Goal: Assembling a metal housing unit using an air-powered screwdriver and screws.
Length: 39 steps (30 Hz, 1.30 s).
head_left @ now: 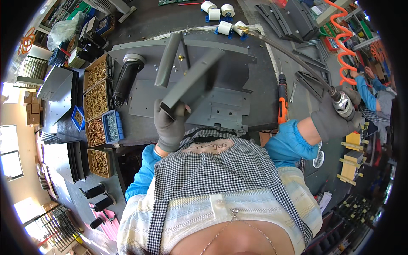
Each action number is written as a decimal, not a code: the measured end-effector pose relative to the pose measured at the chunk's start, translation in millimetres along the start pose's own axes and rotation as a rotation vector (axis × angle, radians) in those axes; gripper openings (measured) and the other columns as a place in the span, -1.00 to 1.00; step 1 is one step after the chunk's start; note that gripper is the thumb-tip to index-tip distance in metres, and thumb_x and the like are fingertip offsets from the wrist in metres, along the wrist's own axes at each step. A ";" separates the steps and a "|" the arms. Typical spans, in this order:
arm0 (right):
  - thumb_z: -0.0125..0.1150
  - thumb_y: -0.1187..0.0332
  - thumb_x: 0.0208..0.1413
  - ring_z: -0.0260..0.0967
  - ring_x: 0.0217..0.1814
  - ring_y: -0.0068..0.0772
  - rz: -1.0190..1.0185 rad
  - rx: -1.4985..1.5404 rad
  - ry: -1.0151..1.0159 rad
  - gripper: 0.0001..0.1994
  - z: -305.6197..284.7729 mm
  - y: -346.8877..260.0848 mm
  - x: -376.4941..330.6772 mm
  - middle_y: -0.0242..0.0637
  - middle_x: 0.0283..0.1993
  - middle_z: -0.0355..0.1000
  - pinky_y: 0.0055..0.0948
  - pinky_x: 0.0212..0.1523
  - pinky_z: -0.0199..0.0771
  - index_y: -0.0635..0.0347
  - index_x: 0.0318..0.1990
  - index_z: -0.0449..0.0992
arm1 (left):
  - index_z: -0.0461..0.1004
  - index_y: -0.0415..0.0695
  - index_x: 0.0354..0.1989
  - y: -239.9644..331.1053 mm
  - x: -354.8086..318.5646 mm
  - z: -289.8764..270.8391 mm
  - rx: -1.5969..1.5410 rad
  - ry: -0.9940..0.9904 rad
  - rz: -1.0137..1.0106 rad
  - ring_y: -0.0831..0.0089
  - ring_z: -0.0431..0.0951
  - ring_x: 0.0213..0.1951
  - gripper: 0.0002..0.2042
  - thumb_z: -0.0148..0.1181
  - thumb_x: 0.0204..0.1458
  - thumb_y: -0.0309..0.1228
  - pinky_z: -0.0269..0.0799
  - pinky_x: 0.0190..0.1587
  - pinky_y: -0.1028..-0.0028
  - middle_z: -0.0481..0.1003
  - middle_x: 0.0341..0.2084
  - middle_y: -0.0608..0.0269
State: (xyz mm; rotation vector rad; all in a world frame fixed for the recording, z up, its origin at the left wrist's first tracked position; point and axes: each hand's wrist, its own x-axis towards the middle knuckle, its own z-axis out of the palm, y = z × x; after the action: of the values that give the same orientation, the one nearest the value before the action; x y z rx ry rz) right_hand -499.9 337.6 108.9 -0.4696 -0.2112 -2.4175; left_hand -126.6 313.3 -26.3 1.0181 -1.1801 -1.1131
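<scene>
Here, left hand [170, 128] grips a panel [193, 80] near bins [120, 127] and a cylinder [126, 80], right hand [329, 119] a tool [342, 103].

Folded metal piece [194, 78]: dark grey, motion-blurred, tilted, its near-left end gripped by the gloved left hand [171, 123].
Long-shafted tool [343, 104]: silver-bodied, at right, held by the gloved right hand [333, 117], shaft slanting far and left.
</scene>
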 end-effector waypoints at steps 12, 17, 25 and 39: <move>0.32 0.22 -0.11 0.29 -0.32 -0.47 0.084 -0.570 -0.431 -0.48 12.8 58.2 -45.7 -0.25 -0.07 0.41 -0.35 -0.21 0.40 0.15 0.06 0.41 | 0.44 -0.17 -0.24 -66.3 3.0 -5.4 0.640 0.248 0.220 -0.06 0.50 -0.25 -0.82 0.26 -0.02 -0.50 0.44 -0.23 0.18 0.42 -0.26 -0.01; 0.33 0.51 -0.08 0.57 -0.20 -0.27 0.327 -0.664 -0.362 -0.49 -16.2 114.3 -85.4 -0.09 -0.08 0.51 -0.32 -0.25 0.65 0.24 0.10 0.40 | 0.45 -0.17 -0.23 -65.2 1.2 -5.6 0.683 0.116 0.179 -0.09 0.51 -0.25 -0.82 0.22 -0.02 -0.49 0.45 -0.23 0.14 0.42 -0.23 -0.03; 0.29 0.63 -0.06 0.52 -0.18 -0.43 0.629 -0.819 -0.344 -0.52 -50.2 170.7 -118.0 -0.17 -0.12 0.51 -0.45 -0.17 0.59 0.27 0.10 0.41 | 0.46 -0.14 -0.10 -63.2 1.2 -4.0 0.694 0.119 0.135 -0.12 0.53 -0.23 -0.73 0.21 -0.03 -0.49 0.48 -0.23 0.11 0.43 -0.22 -0.05; 0.36 0.62 -0.03 0.50 -0.09 -0.55 0.605 -0.889 -0.307 -0.51 -44.7 216.8 -124.7 -0.24 -0.04 0.52 -0.48 -0.04 0.56 0.27 0.11 0.40 | 0.43 -0.14 0.03 -72.4 5.5 -13.4 0.692 0.045 0.156 -0.12 0.53 -0.26 -0.60 0.21 -0.07 -0.54 0.49 -0.24 0.10 0.43 -0.22 -0.07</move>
State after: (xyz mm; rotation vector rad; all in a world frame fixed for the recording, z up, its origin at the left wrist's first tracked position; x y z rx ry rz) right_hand -284.7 230.7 26.4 -1.1056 0.8002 -1.7180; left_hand -120.9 295.8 -97.9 1.4267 -1.6247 -0.5502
